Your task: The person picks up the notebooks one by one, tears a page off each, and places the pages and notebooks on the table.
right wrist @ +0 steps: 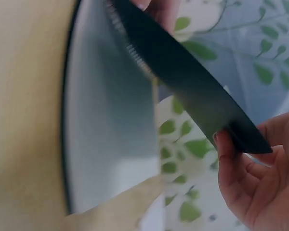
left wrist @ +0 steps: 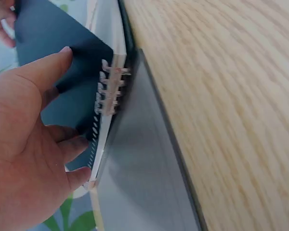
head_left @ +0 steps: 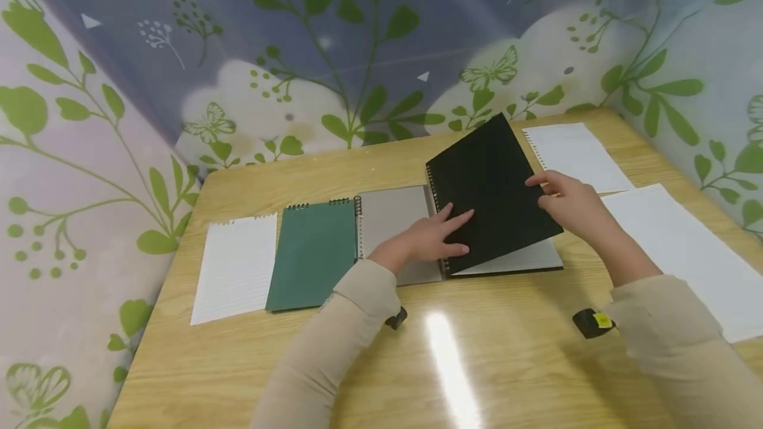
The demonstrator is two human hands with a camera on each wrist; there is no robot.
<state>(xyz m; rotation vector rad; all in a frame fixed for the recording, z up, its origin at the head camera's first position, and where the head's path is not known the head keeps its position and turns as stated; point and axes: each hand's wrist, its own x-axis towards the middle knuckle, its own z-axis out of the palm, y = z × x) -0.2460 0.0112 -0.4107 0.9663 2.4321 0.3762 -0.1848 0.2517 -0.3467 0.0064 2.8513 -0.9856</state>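
A spiral notebook lies open, its grey inner cover (head_left: 387, 207) to the left and white page (head_left: 527, 259) to the right. Above the white page a black sheet (head_left: 491, 184) slants upward, lifted at its right side. My right hand (head_left: 575, 207) pinches that sheet's right edge between thumb and fingers, and the sheet bends there in the right wrist view. With fingers spread, my left hand (head_left: 438, 236) rests on the black sheet beside the binding. Metal rings (left wrist: 111, 89) and a row of punched holes show along the sheet's bound edge in the left wrist view.
Left of the notebook lies a green spiral notebook (head_left: 316, 253), with a torn-edged lined sheet (head_left: 235, 270) beyond it. At the right are a white sheet with ragged holes (head_left: 578, 154) and larger white paper (head_left: 685, 257). A patterned wall (head_left: 334, 38) rises behind the wooden table (head_left: 507, 363).
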